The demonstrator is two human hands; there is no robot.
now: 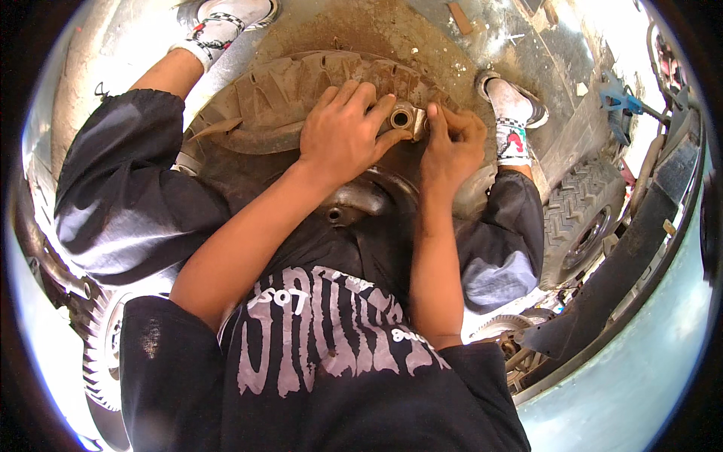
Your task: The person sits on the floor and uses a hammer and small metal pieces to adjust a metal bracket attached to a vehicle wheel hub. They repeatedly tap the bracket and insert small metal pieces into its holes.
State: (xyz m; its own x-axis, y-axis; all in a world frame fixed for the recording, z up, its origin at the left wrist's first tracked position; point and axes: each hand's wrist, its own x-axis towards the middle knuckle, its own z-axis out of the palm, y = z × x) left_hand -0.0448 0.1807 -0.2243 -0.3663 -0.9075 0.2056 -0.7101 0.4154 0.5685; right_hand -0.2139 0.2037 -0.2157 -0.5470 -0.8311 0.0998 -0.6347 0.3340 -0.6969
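Down on the floor (316, 26), a big lugged tyre (324, 71) dominates, and across it comes a curved metal arm (260, 141), vanishing behind the left hand (339, 135). Here's the action: that left grip is closed on a hollow metal collar (402, 118), held over the tyre, bore facing up! In comes the right hand (454, 147) opposite, fingertips right at the collar's edge; whether they pinch anything, I can't tell. Looks like close fingertip handling of the collar; the next move calls for a steady left grip.

Grey-brown metal part (413, 123), checker-banded socks (217, 35)
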